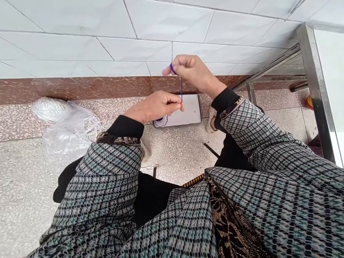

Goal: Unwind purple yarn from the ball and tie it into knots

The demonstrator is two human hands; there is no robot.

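Purple thread [181, 88] taut; left hand [162, 104] pinches it low; right hand [192, 72], at left's two o'clock, clamped on looped section.

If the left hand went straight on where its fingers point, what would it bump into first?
Beyond the thin purple thread it pinches, the left hand would probably meet the black fabric cuff at the right wrist; depth is unclear, so it might miss.

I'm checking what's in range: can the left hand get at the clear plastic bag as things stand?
Probably yes: the clear plastic bag lies on the floor to that side, with nothing seen blocking it, but the left hand seems to be pinching purple thread.
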